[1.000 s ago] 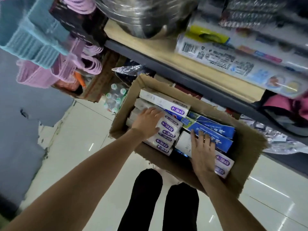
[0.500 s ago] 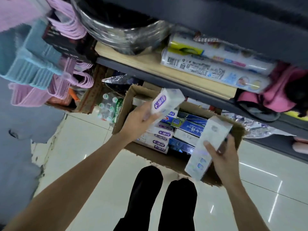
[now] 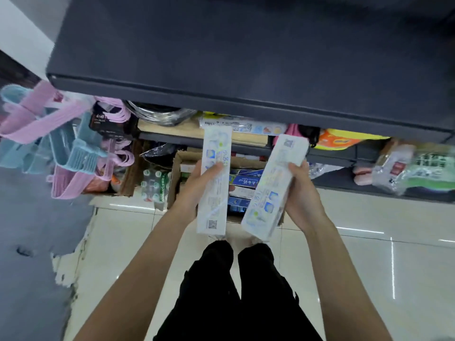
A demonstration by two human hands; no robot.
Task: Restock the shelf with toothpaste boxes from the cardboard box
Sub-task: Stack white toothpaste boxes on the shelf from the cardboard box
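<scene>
White toothpaste boxes — lifted, held lengthwise.

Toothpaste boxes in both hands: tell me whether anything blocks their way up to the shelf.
The left hand and right hand each hold a white toothpaste box above the cardboard box. The dark shelf juts out overhead; its top is hidden, so the boxes must clear its front edge.
</scene>
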